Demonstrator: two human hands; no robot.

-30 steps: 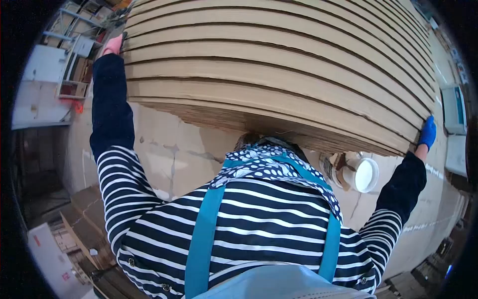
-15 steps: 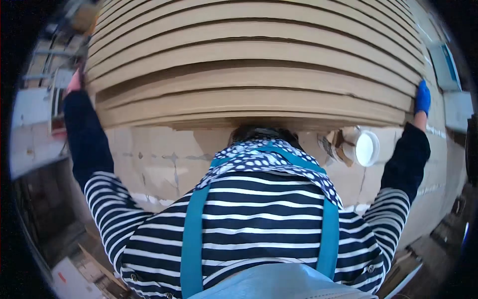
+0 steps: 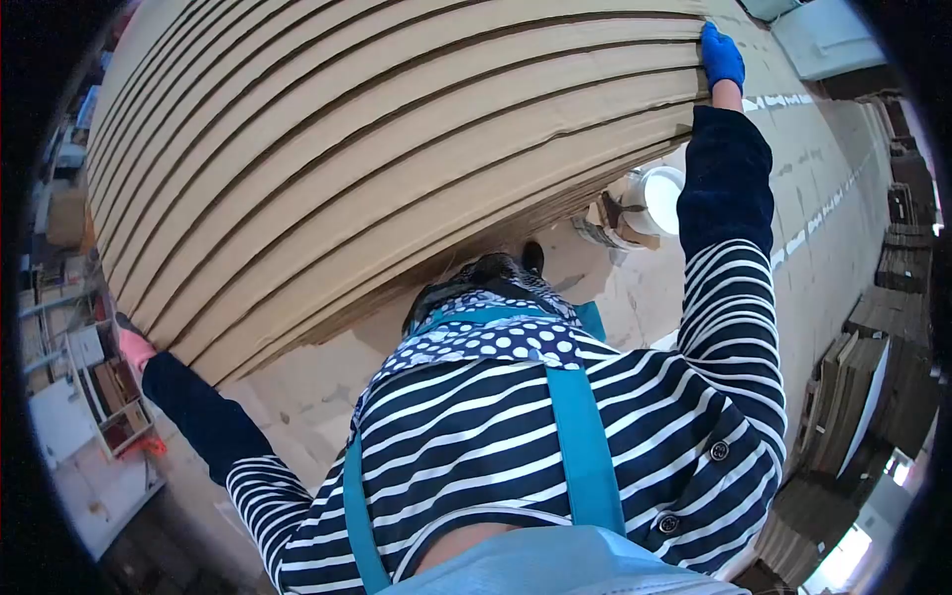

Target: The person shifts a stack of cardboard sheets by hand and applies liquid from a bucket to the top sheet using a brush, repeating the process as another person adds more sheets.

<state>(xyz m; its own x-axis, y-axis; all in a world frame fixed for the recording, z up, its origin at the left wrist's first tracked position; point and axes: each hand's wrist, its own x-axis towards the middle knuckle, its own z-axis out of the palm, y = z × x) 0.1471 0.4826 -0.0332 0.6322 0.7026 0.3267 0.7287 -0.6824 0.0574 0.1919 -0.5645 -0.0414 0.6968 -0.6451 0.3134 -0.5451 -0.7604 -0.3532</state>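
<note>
A wide stack of overlapping brown cardboard sheets (image 3: 397, 129) fills the upper left of the head view, its rows of edges slanting up to the right. At the stack's far left edge is my left hand (image 3: 135, 347), pinkish; its fingers are too small and partly hidden to make out. My right hand (image 3: 722, 58), in a blue glove, lies against the right edge of the sheets near the top, fingers closed at their ends. Below the right part of the stack, a white round bucket (image 3: 662, 198) stands on the floor beside a torn brown wrapping (image 3: 615, 220).
Piles of flat cardboard (image 3: 848, 397) stand along the right side. A white box-like object (image 3: 825, 38) is at the upper right. At the left are a metal-framed rack (image 3: 104, 387) and a pale panel (image 3: 94, 486). A white line runs along the floor (image 3: 803, 178).
The sheets, level across the view before, now slant, with their left end lower and right end higher. My left hand appears lower, my right hand higher and further left.
</note>
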